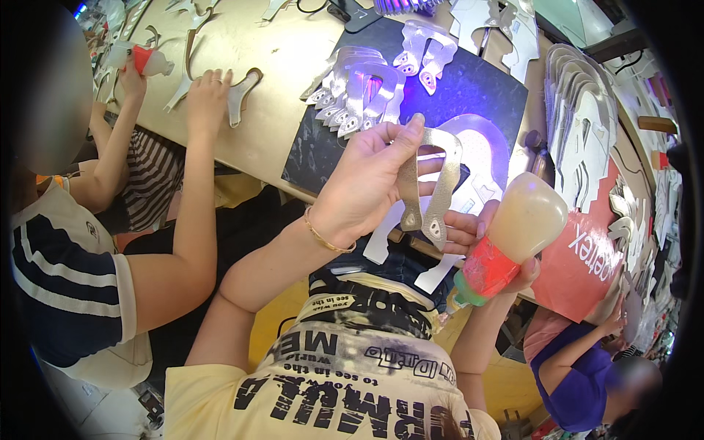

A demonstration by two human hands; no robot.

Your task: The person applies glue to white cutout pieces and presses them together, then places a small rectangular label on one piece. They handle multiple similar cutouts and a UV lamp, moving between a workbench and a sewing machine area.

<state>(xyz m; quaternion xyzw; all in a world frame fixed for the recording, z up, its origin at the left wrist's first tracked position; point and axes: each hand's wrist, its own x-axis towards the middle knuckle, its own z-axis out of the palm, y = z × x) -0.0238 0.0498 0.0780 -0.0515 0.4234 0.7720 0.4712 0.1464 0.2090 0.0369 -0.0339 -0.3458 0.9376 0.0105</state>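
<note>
My left hand (370,163) is closed on the top of a metallic, pale gold shoe-upper piece (434,209), pinching it between thumb and fingers. The piece is strap-shaped, with two legs that hang down and end in small cut-out holes. In my right hand (529,277) is a squeeze bottle (529,217) with a cloudy, cream-coloured body, a red band and a green neck, tilted with its neck down. Fingertips of the right hand also reach the lower ends of the piece. Just beyond, a white curved shoe-upper part (477,150) lies partly hidden on a black mat.
Several silver upper pieces (363,84) lie overlapped on the black mat (312,158), under purple light. At the right are stacked pale curved parts (579,110) and a red sheet (579,268). A co-worker's hand (134,77) at the left holds a similar bottle; another person (579,367) sits right.
</note>
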